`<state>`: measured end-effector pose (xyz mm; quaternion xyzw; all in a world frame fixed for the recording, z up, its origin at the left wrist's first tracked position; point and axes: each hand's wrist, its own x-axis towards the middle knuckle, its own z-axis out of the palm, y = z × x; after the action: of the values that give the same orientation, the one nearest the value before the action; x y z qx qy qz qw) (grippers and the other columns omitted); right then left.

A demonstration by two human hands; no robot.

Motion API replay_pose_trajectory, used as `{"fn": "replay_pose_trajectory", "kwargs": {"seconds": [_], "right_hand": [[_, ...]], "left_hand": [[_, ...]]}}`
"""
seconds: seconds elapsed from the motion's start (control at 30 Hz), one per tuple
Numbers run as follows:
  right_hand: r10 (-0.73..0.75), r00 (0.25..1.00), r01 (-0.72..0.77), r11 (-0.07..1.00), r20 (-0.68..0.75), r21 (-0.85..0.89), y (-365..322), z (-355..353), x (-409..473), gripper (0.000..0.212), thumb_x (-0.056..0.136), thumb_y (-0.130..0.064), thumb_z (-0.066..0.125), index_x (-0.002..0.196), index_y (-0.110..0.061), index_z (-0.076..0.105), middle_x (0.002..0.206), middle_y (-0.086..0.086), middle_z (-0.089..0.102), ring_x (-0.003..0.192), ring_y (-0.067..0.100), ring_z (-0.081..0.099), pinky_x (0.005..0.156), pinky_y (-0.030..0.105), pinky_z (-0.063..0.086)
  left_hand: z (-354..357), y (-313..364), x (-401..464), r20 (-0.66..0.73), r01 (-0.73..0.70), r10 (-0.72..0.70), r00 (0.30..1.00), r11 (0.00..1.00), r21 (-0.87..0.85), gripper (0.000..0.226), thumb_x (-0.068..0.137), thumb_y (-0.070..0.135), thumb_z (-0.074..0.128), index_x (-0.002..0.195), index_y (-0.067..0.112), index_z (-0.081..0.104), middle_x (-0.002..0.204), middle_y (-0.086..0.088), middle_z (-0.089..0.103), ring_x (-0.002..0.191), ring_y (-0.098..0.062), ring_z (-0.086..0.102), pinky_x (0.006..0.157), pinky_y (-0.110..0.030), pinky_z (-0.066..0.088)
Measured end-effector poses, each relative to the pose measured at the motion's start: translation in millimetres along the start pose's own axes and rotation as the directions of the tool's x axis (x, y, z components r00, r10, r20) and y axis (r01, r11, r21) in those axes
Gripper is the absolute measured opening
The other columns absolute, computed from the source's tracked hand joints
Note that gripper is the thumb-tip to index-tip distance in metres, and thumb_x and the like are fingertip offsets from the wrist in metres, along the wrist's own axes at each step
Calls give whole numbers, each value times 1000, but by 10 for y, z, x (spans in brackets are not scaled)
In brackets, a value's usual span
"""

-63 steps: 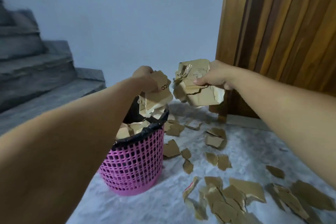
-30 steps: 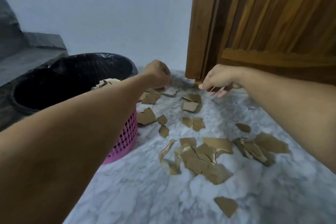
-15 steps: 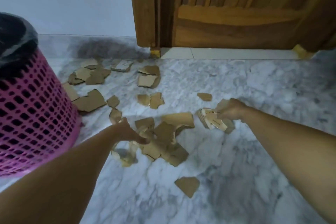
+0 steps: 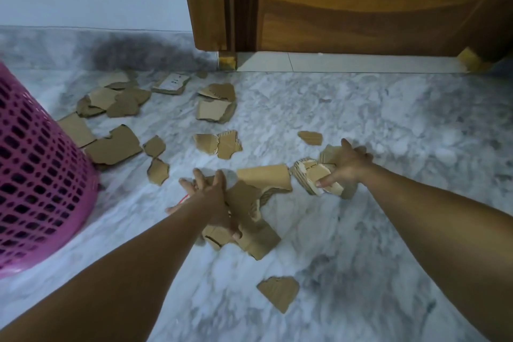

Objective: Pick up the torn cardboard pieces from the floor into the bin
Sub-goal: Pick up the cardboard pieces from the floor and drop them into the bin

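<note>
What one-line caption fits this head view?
Both hands gather torn cardboard pieces off the marble floor, pink bin at left.

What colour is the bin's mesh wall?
Pink, on the bin at left in the head view.

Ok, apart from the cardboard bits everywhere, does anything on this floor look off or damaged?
Yes: a dark sooty smudge stains the marble skirting and floor beside the wooden door frame, behind the scattered torn cardboard pieces. It looks like grime or mould rather than marble veining. Nothing else stands out.
</note>
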<state>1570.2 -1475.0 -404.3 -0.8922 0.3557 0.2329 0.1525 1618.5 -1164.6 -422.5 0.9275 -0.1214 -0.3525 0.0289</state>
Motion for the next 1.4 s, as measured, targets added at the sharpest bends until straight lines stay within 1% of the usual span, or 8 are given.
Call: {"fn": "replay_pose_trajectory", "kwargs": {"seconds": [0.17, 0.33, 0.57, 0.8, 0.9, 1.03, 1.23, 1.4], "right_hand": [[-84, 995, 86, 996, -51, 22, -2, 61, 5, 128, 23, -69, 85, 132, -15, 47, 131, 8, 51, 121, 29, 50, 93, 37, 48], [-124, 991, 131, 980, -54, 151, -49, 66, -178, 78, 51, -40, 94, 111, -12, 52, 115, 4, 59, 97, 19, 55, 72, 27, 43], [-115, 990, 84, 945, 80, 316, -200, 128, -229, 91, 39, -27, 95, 123, -12, 61, 111, 3, 67, 102, 21, 64, 88, 34, 55], [-69, 998, 61, 890, 1, 453, -410, -136, -201, 54, 70, -13, 86, 117, -4, 62, 107, 7, 64, 95, 24, 61, 77, 30, 48], [-48, 996, 84, 842, -80, 534, -562, -185, -147, 56, 70, -16, 86, 120, -6, 62, 114, 9, 66, 100, 27, 64, 80, 32, 52], [-212, 977, 178, 864, 18, 471, -787, -53, -186, 67, 67, -24, 89, 122, 0, 59, 116, 6, 65, 104, 24, 64, 90, 36, 54], [-426, 897, 423, 904, 117, 51, -979, 307, -300, 101, 66, -35, 88, 150, -24, 33, 146, 3, 42, 131, 25, 45, 105, 37, 43], [-344, 926, 355, 933, 154, -49, -953, 306, -332, 111, 54, -43, 92, 146, -20, 35, 144, 6, 34, 131, 27, 41, 103, 42, 45]], "left_hand": [[-20, 20, -82, -137, -7, 18, 990, 997, 83, 107, 32, 56, 90, 120, 31, 34, 127, -3, 25, 119, -31, 25, 83, -55, 51], [9, 20, -159, -168, 9, -20, 986, 998, -66, 84, 51, 36, 94, 115, 20, 42, 123, -8, 27, 113, -29, 37, 85, -43, 53], [25, -51, -198, -188, -82, 38, 981, 969, -233, 60, 65, 20, 88, 113, 21, 52, 94, -3, 55, 84, -24, 55, 63, -31, 47], [21, -132, -174, -155, -72, 23, 988, 945, -318, 45, 69, 19, 83, 104, 28, 56, 99, -1, 55, 81, -21, 56, 58, -25, 46], [-30, -126, -183, -69, -33, 6, 998, 921, -387, 50, 62, 31, 86, 100, 30, 53, 105, -1, 57, 85, -18, 58, 54, -22, 44], [-79, -46, -237, 4, -92, 102, 995, 913, -397, 73, 60, 45, 87, 120, 28, 49, 112, 1, 46, 110, -23, 45, 79, -32, 44], [61, 121, -297, -111, -62, 36, 993, 968, -242, 87, 56, 50, 88, 125, 31, 40, 121, -3, 38, 116, -24, 33, 76, -33, 42], [168, 157, -311, -168, -65, 26, 985, 971, -232, 78, 58, 44, 89, 122, 25, 49, 123, -1, 39, 121, -24, 33, 80, -34, 48]]}}
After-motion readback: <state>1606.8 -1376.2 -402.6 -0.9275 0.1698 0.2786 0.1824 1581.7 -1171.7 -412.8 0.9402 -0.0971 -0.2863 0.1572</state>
